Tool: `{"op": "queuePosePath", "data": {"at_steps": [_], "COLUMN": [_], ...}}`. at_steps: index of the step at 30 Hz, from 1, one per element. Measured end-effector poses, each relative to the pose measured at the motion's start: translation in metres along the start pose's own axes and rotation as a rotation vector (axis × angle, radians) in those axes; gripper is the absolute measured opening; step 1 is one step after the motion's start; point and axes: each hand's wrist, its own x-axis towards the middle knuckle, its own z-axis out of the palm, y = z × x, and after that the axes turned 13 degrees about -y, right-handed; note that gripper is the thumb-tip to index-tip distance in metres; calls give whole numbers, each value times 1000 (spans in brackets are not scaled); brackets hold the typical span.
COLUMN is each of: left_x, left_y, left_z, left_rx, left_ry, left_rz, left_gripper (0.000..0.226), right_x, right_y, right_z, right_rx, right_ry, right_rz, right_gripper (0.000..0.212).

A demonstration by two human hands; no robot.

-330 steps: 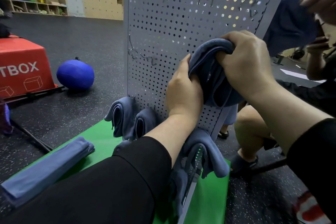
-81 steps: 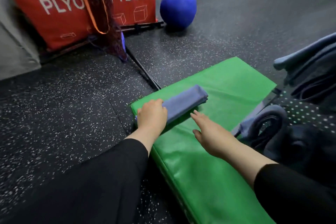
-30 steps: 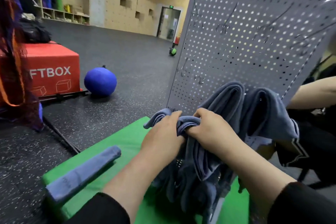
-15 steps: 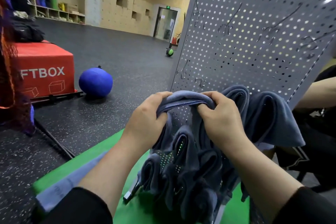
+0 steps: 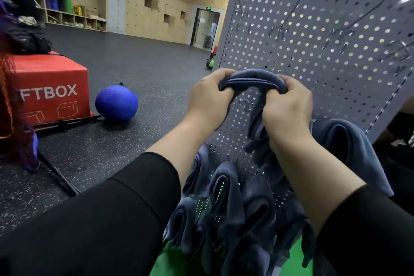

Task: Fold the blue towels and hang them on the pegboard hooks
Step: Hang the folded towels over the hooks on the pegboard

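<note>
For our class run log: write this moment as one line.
left hand: grips folded blue cloth towel | right hand: grips it | before grey metal pegboard

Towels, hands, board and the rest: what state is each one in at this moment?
Left hand: grips one end of the folded towel.
Right hand: grips its other end.
Folded towel: arched between the hands, against the pegboard, not yet hung.
Pegboard: upright, upper hooks bare.
Hung towels: draped in loops low on the board.
Blue ball: resting on the floor.
Red box: on the floor, closed.
</note>
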Motion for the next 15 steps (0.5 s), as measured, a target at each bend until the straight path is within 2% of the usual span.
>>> {"op": "queuePosePath", "data": {"at_steps": [5, 10, 15], "left_x": [4, -10, -32], "left_y": [-23, -52, -66], "left_z": [22, 41, 48], "left_rx": [5, -8, -40], "left_ry": [14, -83, -179], "left_rz": [-44, -171, -131], "left_gripper": [46, 54, 71], "right_x": [5, -10, -27], "right_y": [13, 43, 52], "right_z": [14, 33, 38], "right_rx": [-20, -156, -231], "right_ry": [-71, -173, -256], "right_rz": [55, 106, 138], "right_gripper": [37, 31, 62]}}
